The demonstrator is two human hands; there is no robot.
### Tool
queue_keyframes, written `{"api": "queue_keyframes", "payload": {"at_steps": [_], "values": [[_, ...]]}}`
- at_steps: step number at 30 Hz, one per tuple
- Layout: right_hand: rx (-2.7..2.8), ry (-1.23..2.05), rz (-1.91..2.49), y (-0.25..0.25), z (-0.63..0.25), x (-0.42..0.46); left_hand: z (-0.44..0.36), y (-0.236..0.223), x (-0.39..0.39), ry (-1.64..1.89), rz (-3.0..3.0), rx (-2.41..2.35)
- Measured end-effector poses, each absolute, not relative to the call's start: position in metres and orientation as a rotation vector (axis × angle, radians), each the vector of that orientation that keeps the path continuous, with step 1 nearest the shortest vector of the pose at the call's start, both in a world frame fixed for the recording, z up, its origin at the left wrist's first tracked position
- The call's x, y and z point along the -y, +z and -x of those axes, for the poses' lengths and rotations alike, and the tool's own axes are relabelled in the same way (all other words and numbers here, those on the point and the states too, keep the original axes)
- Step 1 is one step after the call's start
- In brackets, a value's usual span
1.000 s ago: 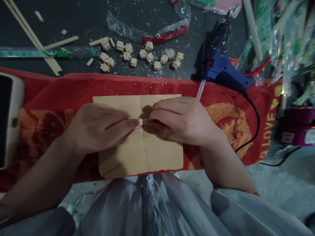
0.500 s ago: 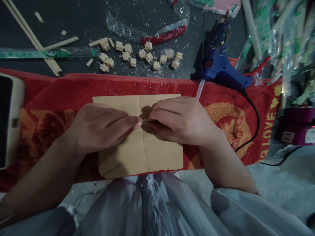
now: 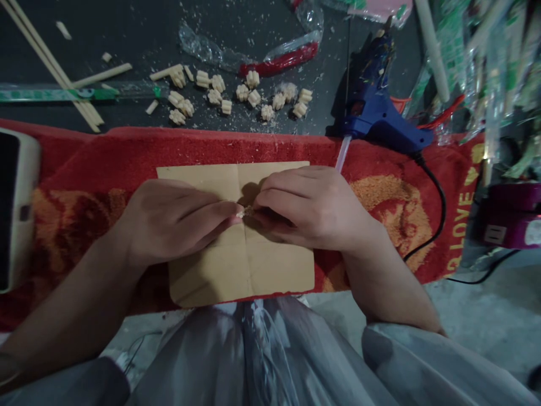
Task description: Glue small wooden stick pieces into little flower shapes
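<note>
Between the fingertips of both hands is a small pale bundle of short wooden stick pieces (image 3: 241,214), mostly covered by the fingers. My left hand (image 3: 181,217) pinches it from the left, thumb and forefinger closed. From the other side my right hand (image 3: 302,206) pinches at its right end, the fingers curled together. Both hands are over a creased tan sheet of card (image 3: 211,276), which lies on a red towel (image 3: 127,149). Beyond the towel, several similar stick bundles (image 3: 253,97) lie scattered on the dark table.
A blue hot glue gun (image 3: 376,115) rests at the right, its clear glue stick over the towel. Long thin sticks (image 3: 51,62) lie at the far left, with a phone (image 3: 21,208) below. Red-handled tool (image 3: 279,59) and plastic packaging (image 3: 456,51) lie at the back.
The hands stay in nearly the same place, still pinching the small bundle. The view has shifted very slightly; nothing else has visibly moved.
</note>
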State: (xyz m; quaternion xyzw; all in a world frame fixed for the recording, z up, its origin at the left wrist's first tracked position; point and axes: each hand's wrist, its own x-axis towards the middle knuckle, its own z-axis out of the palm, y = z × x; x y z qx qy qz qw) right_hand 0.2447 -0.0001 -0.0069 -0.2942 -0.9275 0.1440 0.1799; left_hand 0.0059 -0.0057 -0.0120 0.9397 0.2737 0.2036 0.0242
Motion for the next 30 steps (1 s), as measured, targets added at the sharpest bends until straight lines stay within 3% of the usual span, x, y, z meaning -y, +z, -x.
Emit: {"api": "queue_keyframes", "payload": {"at_steps": [30], "values": [[2.602,0.471,0.872,-0.011,-0.2431,-0.0004,-0.0071,-0.0131,0.0056,0.604,-2.891,-0.887]]}}
